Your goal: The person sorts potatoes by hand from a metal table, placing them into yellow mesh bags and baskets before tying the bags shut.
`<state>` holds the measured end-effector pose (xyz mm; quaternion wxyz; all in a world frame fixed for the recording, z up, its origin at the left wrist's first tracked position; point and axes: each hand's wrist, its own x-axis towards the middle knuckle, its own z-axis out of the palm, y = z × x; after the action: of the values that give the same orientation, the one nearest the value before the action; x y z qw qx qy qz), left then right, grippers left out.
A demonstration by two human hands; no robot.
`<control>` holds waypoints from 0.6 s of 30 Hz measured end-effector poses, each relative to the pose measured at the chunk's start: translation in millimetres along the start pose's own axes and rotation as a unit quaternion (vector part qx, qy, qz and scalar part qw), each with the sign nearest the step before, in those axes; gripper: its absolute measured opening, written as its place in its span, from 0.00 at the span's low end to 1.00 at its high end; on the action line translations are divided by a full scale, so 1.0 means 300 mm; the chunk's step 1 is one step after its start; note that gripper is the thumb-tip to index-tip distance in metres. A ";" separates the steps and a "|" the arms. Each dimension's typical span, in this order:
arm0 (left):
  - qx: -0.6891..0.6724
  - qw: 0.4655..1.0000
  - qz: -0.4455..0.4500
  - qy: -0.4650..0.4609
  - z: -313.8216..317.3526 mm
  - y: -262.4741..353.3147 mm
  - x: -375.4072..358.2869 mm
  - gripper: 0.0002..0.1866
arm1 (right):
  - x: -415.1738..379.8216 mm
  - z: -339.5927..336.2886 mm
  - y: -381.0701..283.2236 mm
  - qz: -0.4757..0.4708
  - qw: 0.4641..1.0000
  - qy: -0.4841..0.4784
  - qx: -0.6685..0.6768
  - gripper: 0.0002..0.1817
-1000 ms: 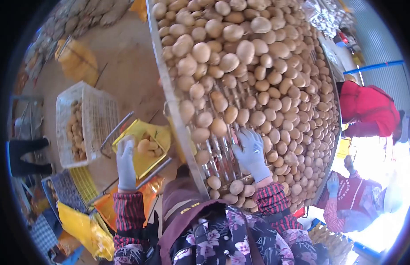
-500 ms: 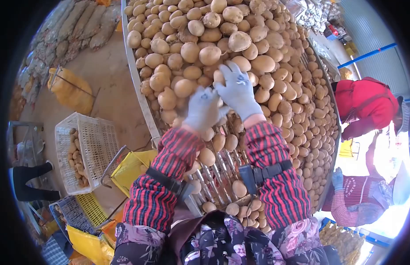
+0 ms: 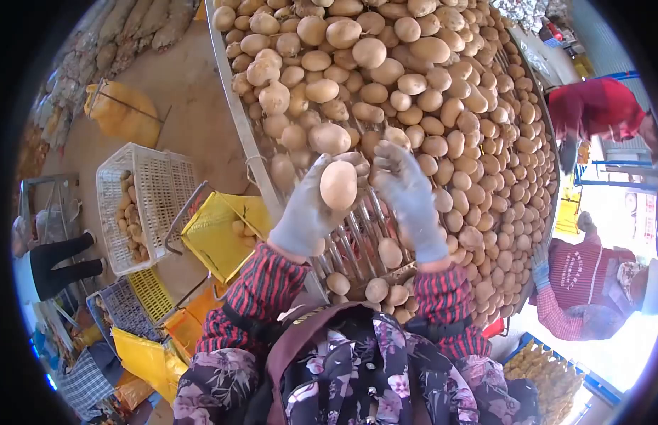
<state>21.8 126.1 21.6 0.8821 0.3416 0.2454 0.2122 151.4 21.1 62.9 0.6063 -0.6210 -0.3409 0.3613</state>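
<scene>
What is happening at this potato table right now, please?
A person in grey gloves stands at a roller table heaped with potatoes. The left hand holds one potato lifted above the rollers, while the right hand reaches among the pile. Two other people work along the far side.

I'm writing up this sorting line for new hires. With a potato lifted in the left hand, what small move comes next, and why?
Probably swing the left hand leftward, carrying the potato over the open yellow bag, and release it there. The bag already holds a few potatoes, and the right hand rests on the roller table.
</scene>
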 end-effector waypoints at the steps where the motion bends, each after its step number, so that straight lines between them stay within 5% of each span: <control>1: -0.083 0.990 0.038 -0.108 0.011 -0.001 -0.036 0.27 | -0.034 0.024 -0.007 -0.083 0.994 -0.032 -0.066 0.38; 2: -0.165 0.960 0.073 -0.213 0.025 -0.003 -0.083 0.30 | -0.051 0.027 -0.001 -0.164 0.962 -0.052 -0.211 0.42; 3: -0.141 0.984 0.086 -0.072 0.136 0.020 -0.146 0.29 | -0.056 0.037 0.009 -0.219 0.950 -0.045 -0.217 0.39; 4: -0.141 0.984 0.087 -0.071 0.113 0.005 -0.152 0.29 | -0.062 0.047 0.013 -0.276 0.934 -0.040 -0.222 0.35; 5: -0.243 0.967 -0.056 -0.062 0.064 -0.018 -0.142 0.32 | -0.077 0.048 0.005 -0.277 0.934 -0.043 -0.220 0.35; 6: -0.338 0.919 -0.195 -0.051 0.047 -0.020 -0.143 0.34 | -0.087 0.047 -0.004 -0.254 0.932 -0.033 -0.257 0.27; 7: -0.367 0.901 -0.222 -0.063 0.047 -0.034 -0.159 0.33 | -0.093 0.049 -0.012 -0.231 0.927 -0.024 -0.294 0.20; 10: -0.261 0.954 -0.143 0.041 0.073 -0.045 -0.226 0.32 | -0.102 0.069 0.055 -0.215 0.929 0.020 -0.300 0.17; 12: -0.263 0.956 -0.131 -0.020 0.072 -0.023 -0.259 0.27 | -0.111 0.063 0.077 -0.146 0.937 0.014 -0.317 0.17; 15: -0.204 0.970 -0.133 0.027 0.039 -0.016 -0.268 0.26 | -0.087 0.051 0.031 0.153 0.986 0.063 0.035 0.13; 18: -0.246 0.963 -0.107 -0.031 -0.039 -0.018 -0.239 0.26 | -0.056 0.005 0.053 0.106 0.992 0.072 0.021 0.13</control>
<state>-40.5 89.4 30.9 0.9637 0.0925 0.1930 0.1595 141.2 6.8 47.6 0.6005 -0.6655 -0.2211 0.3842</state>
